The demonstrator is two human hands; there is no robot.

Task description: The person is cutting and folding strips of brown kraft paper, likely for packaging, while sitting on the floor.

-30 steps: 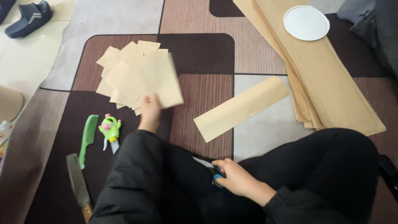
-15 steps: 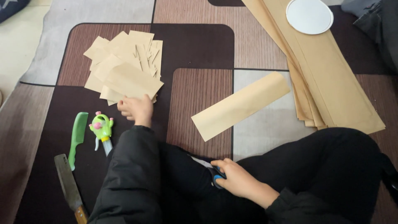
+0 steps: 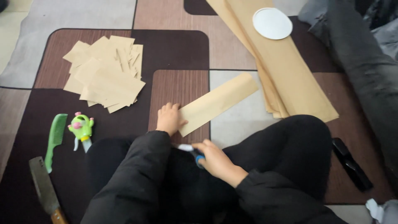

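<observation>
**Left hand on a paper strip, right hand gripping scissors**

Head view: The left hand (image 3: 169,119) lies palm down with its fingers loosely spread, resting on the near end of a long tan paper strip (image 3: 219,103). It presses on the strip rather than closing around it. The strip lies flat on the patchwork rug (image 3: 178,49) and runs away from the hand, up and to its right.

The right hand (image 3: 215,159) sits nearer the body, just right of the left hand and over the person's dark-clothed lap. It is curled closed around the blue handles of a pair of scissors (image 3: 191,150), whose pale blades point left toward the left wrist.

Beyond the left hand and to its left lies a loose heap of cut tan paper rectangles (image 3: 105,76). Closer in on that same side are a green toy (image 3: 81,128) with pink knobs, a green comb (image 3: 54,139) and a knife (image 3: 44,188) with a wooden handle.

Far beyond the right hand lies a stack of long tan sheets (image 3: 286,79), with a white round lid (image 3: 272,23) resting on top. To the right of the right hand, past the knee, a black oblong object (image 3: 350,164) lies on the rug.
</observation>
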